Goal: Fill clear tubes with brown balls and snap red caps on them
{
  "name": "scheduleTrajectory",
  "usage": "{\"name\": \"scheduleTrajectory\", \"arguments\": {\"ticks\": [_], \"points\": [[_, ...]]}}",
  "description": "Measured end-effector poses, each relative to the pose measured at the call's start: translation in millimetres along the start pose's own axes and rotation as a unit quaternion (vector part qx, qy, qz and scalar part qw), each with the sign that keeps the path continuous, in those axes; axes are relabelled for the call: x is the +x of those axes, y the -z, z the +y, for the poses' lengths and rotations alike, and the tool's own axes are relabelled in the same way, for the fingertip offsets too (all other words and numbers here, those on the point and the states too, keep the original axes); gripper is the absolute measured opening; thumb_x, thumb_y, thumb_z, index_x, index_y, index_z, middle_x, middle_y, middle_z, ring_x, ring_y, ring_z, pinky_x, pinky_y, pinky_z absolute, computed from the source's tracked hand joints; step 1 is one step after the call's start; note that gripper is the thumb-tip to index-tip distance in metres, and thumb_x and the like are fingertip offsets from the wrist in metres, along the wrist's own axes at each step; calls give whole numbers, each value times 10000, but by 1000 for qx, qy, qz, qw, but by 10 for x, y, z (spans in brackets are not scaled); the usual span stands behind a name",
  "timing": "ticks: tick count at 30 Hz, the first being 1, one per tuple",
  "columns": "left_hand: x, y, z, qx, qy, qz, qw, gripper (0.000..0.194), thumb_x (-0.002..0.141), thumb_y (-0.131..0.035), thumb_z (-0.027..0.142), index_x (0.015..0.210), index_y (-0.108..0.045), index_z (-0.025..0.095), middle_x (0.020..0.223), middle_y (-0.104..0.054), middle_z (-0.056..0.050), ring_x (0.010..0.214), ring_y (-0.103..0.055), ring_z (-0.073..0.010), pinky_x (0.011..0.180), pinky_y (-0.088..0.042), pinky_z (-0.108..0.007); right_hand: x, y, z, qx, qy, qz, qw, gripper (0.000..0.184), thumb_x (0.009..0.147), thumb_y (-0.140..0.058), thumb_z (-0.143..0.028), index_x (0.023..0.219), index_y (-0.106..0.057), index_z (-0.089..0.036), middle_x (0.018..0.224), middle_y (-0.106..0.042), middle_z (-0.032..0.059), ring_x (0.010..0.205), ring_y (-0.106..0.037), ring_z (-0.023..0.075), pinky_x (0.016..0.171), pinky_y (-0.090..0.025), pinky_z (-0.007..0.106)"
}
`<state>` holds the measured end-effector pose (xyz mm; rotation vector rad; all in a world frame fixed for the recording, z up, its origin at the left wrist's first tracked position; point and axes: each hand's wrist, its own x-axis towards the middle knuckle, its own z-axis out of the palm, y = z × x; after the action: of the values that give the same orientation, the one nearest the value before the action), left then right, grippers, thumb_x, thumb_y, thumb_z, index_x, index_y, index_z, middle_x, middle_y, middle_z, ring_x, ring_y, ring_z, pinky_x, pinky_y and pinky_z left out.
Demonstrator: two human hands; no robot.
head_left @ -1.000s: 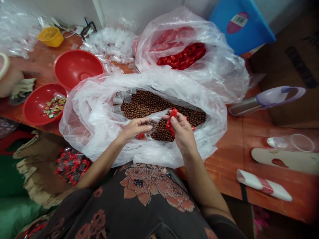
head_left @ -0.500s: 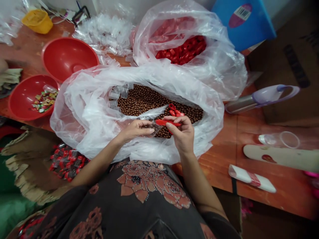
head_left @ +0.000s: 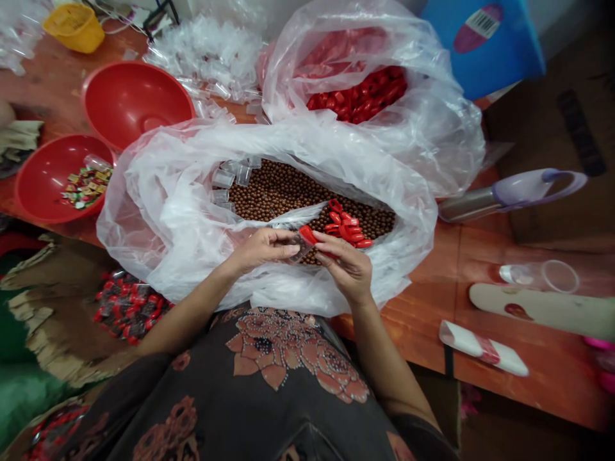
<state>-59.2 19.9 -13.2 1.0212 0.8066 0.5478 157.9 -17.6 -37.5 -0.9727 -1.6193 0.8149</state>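
Note:
My left hand (head_left: pixel 266 248) is closed around a small clear plastic container (head_left: pixel 300 248), with dark balls showing through its wall. A red plastic cap (head_left: pixel 307 234) sits at the container's mouth, and my right hand (head_left: pixel 346 261) pinches it between thumb and fingers. Both hands are over a large clear plastic bag (head_left: pixel 168 198) of small brown balls (head_left: pixel 283 186). Just beyond my right hand, several loose red caps (head_left: pixel 348 225) lie on the balls. Clear empty containers (head_left: pixel 233 176) lie at the left end of the balls.
Behind stands another bag (head_left: pixel 442 128) of red caps (head_left: pixel 360 96). Two red bowls are at left, one plain (head_left: pixel 137 96), one holding small wrapped pieces (head_left: pixel 86 186). A bottle (head_left: pixel 471 205) lies to the right. Below left, a carton (head_left: pixel 62 307) holds filled red-capped containers (head_left: pixel 129 307).
My right hand has brought the red cap left onto the container's mouth and turned it. More of the loose red caps now show. The whole view has shifted slightly.

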Motion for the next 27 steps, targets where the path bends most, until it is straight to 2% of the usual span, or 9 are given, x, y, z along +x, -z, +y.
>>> {"name": "scheduleTrajectory", "arguments": {"ticks": [7,11,13,16,18,20,23,25,27], "points": [[-17,34,31,73,-4,-27,997,366,820,-708,386,1097,-724,147,948,-706,-61,764,-615,-110,745,-523,-251,36,197,3,-10,32,-68,997,343,866,-651,-120,1132,-711,-329,1214,-725,-8,1070,-708,180,929,-594,385],[-22,27,26,69,-8,-17,997,350,806,-721,373,1083,-738,161,925,-711,-55,743,-617,-113,729,-525,-254,34,206,2,-19,48,-90,995,364,879,-632,-123,1159,-680,-350,1235,-714,-12,1075,-703,185,919,-589,400],[-16,-7,0,50,-11,2,999,348,798,-729,377,1070,-740,160,903,-711,-54,731,-619,-115,714,-524,-255,29,167,18,-51,58,-86,993,359,843,-710,-203,1168,-651,-342,1244,-706,9,1089,-694,214,930,-579,441],[16,-101,-77,-12,-26,46,999,360,770,-758,388,1044,-731,156,937,-720,-66,786,-640,-128,729,-527,-251,17,72,62,-101,63,-75,990,502,739,-821,-341,1180,-582,-318,1273,-678,54,1136,-661,262,973,-541,508],[51,-180,-142,-82,-22,70,994,391,751,-770,427,1026,-715,154,936,-726,-75,808,-661,-143,739,-532,-257,4,-2,93,-118,63,-74,988,561,722,-830,-369,1194,-531,-314,1286,-657,71,1168,-638,274,997,-515,529],[94,-259,-198,-153,12,75,985,472,791,-689,560,1014,-698,145,843,-722,-88,765,-678,-168,698,-540,-277,-11,-69,113,-125,74,-73,987,593,731,-820,-355,1215,-479,-318,1288,-641,80,1184,-624,277,992,-511,530],[161,-371,-243,-215,79,71,971,643,887,-419,699,1025,-681,128,652,-663,-84,641,-659,-186,588,-525,-293,-31,-134,126,-124,97,-56,986,642,742,-805,-318,1250,-413,-320,1277,-636,92,1172,-627,272,960,-521,518],[199,-448,-250,-233,93,91,964,591,935,-362,626,1067,-659,133,551,-596,-37,521,-593,-152,539,-500,-278,-44,-153,136,-119,98,-55,987,660,729,-809,-316,1246,-399,-316,1264,-645,90,1157,-636,273,961,-518,523],[224,-520,-244,-247,76,131,957,466,958,-358,496,1126,-622,150,473,-512,23,414,-492,-114,516,-481,-262,-61,-163,150,-120,83,-69,987,627,711,-814,-331,1196,-417,-306,1243,-659,86,1149,-645,280,968,-515,540]]}}
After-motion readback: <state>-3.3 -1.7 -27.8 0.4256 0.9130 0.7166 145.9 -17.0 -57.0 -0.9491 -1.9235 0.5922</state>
